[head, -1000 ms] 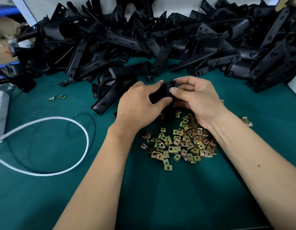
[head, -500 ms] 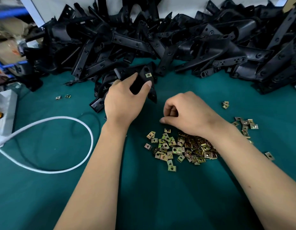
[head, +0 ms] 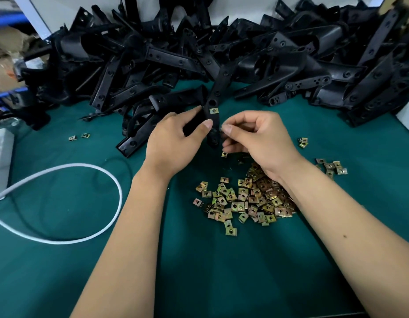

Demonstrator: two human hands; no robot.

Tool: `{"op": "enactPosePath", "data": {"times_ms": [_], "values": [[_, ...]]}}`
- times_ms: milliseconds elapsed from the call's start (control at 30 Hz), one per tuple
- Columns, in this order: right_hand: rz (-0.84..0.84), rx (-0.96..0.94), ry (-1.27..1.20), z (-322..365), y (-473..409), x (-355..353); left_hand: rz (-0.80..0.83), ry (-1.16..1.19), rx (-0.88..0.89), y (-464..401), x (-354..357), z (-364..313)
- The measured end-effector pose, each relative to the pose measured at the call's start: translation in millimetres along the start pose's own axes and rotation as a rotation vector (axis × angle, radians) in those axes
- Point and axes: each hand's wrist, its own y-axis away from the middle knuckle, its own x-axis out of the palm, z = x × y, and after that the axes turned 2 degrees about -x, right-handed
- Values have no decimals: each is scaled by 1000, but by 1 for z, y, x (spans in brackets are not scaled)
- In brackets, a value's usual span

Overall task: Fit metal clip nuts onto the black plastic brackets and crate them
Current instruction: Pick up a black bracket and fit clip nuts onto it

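One nut (head: 213, 110) already sits on the bracket (head: 211, 121) gripped in the left hand (head: 173, 143). Right hand (head: 256, 138), back from the nut pile (head: 249, 198), pinches what is probably a second nut beside the bracket's lower hole.

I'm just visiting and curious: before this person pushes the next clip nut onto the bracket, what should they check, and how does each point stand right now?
1. Held bracket steady in the left hand: ok, thumb and fingers grip it.
2. First clip nut already seated on the bracket: ok.
3. Right hand has a nut pinched at the bracket's edge: cannot tell, something small sits at its fingertips, blurred.
4. That nut's open side faces the bracket: cannot tell.
5. Spare nuts within reach: ok, pile of clip nuts lies under the right wrist.
6. Crate ready for finished brackets: cannot tell, none in view.
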Motion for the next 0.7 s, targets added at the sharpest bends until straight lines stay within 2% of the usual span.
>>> {"op": "enactPosePath", "data": {"times_ms": [700], "values": [[-17, 43, -82, 4, -1, -2, -9, 46, 36, 0, 2, 0]]}}
